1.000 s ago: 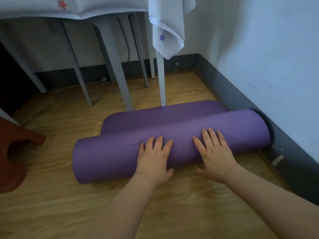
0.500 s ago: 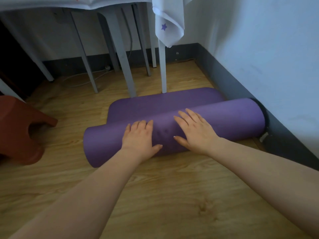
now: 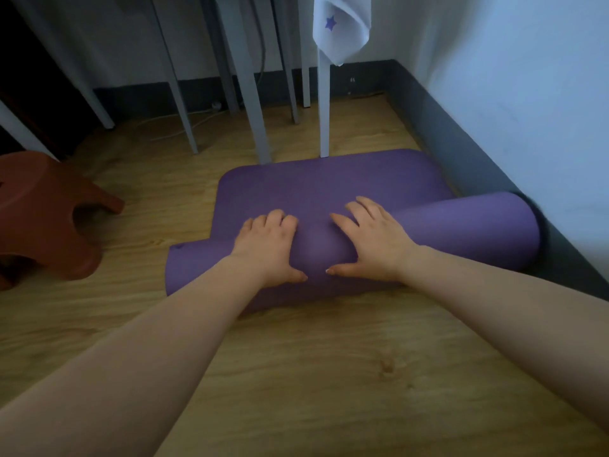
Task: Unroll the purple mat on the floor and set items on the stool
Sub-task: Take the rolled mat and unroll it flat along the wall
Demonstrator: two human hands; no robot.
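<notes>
Your left hand [image 3: 268, 250] and right hand [image 3: 372, 244] are both pressing flat, fingers released, on the rolled part of the purple mat [image 3: 461, 232] on the wooden floor [image 3: 329, 374]. Its unrolled part is lying beyond, reaching the bench legs [image 3: 324, 110]. The red stool [image 3: 46, 212] is standing at the left.

Behind both hands, toward the person, the wooden floor [image 3: 329, 374] is open. Ahead of the left hand [image 3: 268, 247] and right hand [image 3: 370, 240], grey table legs [image 3: 250, 94] stand close together. The wall [image 3: 527, 94] blocks the right side. Left of the left hand, a red-brown stool [image 3: 46, 212] stands well apart.
</notes>
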